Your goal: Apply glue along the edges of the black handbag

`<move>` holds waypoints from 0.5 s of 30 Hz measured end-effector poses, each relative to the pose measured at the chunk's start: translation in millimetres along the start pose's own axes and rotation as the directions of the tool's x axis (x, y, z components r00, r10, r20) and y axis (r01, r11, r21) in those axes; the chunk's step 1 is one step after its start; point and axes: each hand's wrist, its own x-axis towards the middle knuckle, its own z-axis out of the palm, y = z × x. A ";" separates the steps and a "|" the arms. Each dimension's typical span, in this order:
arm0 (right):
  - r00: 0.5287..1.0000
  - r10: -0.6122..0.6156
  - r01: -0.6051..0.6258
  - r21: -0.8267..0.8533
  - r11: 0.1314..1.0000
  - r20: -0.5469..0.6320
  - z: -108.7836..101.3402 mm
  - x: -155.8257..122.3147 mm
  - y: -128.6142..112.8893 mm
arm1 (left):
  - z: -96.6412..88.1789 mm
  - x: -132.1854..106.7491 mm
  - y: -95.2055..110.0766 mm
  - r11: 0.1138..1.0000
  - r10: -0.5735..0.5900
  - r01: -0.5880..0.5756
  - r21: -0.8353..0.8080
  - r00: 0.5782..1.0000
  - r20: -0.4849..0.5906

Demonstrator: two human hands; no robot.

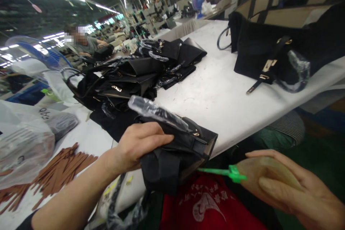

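My left hand (142, 143) grips a black handbag (161, 169) from above, its thumb and fingers closed on the fabric. The bag lies tilted at the table's near edge, its handle (156, 111) wrapped in clear plastic. In my right hand (296, 190) is a yellowish squeeze bottle (264, 176) with a green nozzle (215, 171), the fingers wrapped round it. The nozzle points left, its tip close to the bag's lower right edge. Whether the tip touches the bag I cannot tell.
Black handbags (129, 75) are piled on the white table (188, 104). More bags (264, 46) stand at the right. Brown strips (61, 169) and a clear plastic bag (27, 143) lie at left. A blue fan (40, 52) and a seated person (87, 45) are beyond.
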 end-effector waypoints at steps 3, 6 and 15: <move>0.977 0.154 -0.088 0.373 0.924 -0.150 -4.3 16.8 0.2 | -32.4 26.3 -26.8 0.998 0.059 -0.060 0.012 0.994 0.087; 0.910 0.295 -0.065 0.604 0.795 -0.291 -12.3 29.4 -0.9 | -57.2 60.8 -37.4 0.987 0.142 -0.156 0.043 0.964 0.224; 0.953 -0.154 0.289 0.624 0.726 -0.261 -33.1 79.2 -69.1 | -45.3 108.6 17.0 0.729 0.490 -0.679 0.089 0.608 0.624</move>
